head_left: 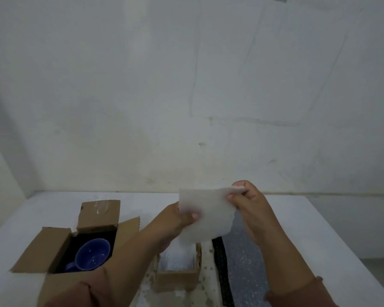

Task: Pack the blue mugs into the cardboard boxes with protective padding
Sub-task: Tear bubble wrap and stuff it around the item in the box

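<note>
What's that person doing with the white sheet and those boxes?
A person is packing mugs. The left-hand grip and right-hand grip pinch a white foam sheet above a small cardboard box that already has white padding inside. A blue mug sits in the bigger open box at the left. Bubble wrap lies on the table at the right.

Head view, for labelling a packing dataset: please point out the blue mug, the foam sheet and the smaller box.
blue mug (93,253): head view, on its inner wall.
foam sheet (211,218): head view, on the sheet's middle.
smaller box (177,280): head view, on its near outer wall.
</note>
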